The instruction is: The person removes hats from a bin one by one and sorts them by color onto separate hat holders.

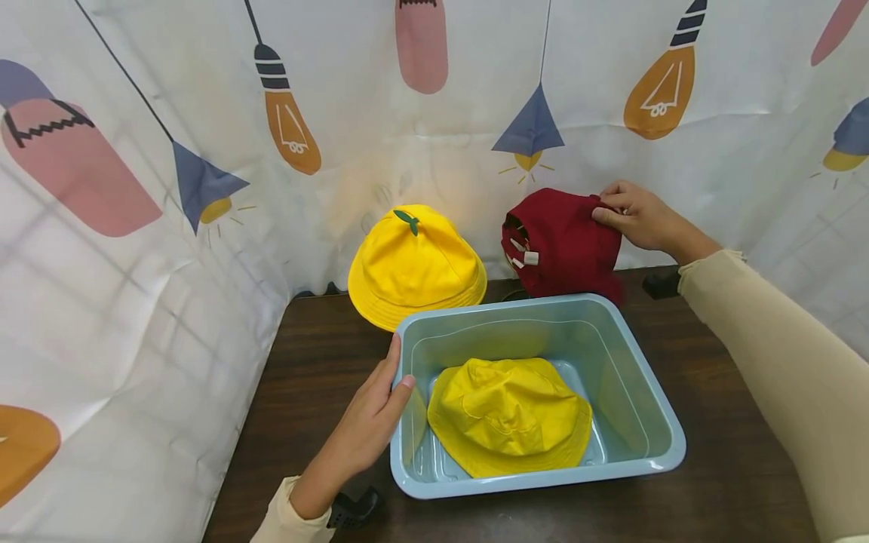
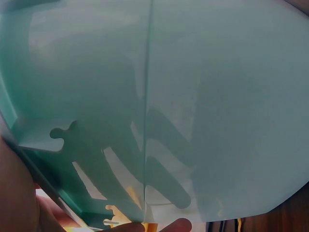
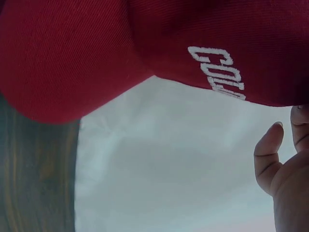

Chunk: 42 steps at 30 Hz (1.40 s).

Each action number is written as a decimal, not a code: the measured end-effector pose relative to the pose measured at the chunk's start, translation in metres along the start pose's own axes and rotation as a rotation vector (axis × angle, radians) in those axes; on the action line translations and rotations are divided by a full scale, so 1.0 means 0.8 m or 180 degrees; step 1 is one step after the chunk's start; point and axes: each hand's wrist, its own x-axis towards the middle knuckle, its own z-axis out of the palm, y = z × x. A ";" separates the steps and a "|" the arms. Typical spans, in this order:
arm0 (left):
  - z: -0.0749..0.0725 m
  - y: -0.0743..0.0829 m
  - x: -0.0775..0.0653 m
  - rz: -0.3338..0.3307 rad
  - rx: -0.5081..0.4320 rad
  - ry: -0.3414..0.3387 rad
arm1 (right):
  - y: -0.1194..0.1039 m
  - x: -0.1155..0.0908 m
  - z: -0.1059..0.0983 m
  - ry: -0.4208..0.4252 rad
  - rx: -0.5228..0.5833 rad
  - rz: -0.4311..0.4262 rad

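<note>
Red cap (image 1: 566,241), white lettering "COL" (image 3: 219,72), right hand (image 1: 638,216) pinching it, left hand (image 1: 369,415) clamping blue tub (image 1: 543,482)

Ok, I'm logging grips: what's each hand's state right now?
Left hand: gripping the light-blue rectangular plastic basin by its rim.
Right hand: pinching the dark-red fabric baseball cap.

Person's right arm (image 1: 781,362) is stretched far forward, the right hand (image 1: 638,215) pinching between thumb and fingers; the left hand (image 1: 373,418), held nearer, grips with thumb apart from fingers
</note>
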 end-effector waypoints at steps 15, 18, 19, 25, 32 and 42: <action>-0.002 0.003 -0.002 0.0025 0.0073 -0.0043 | 0.045 -0.018 0.032 -0.0394 0.0273 0.0121; -0.007 0.007 -0.002 0.0016 0.0291 -0.0090 | 0.049 -0.023 0.041 -0.0284 0.0403 -0.0043; -0.009 0.009 -0.002 0.0018 0.0391 -0.0100 | 0.050 -0.022 0.043 -0.0219 0.0491 -0.0138; -0.026 0.028 -0.008 0.0169 0.0862 0.0000 | 0.051 -0.041 0.047 0.0091 0.0679 0.0279; -0.048 0.083 0.019 0.0504 0.1263 0.0184 | 0.065 -0.075 0.051 0.0460 0.0678 0.0728; -0.022 0.169 0.161 0.0999 0.1535 -0.0321 | 0.068 -0.085 0.073 0.0714 0.1258 0.0670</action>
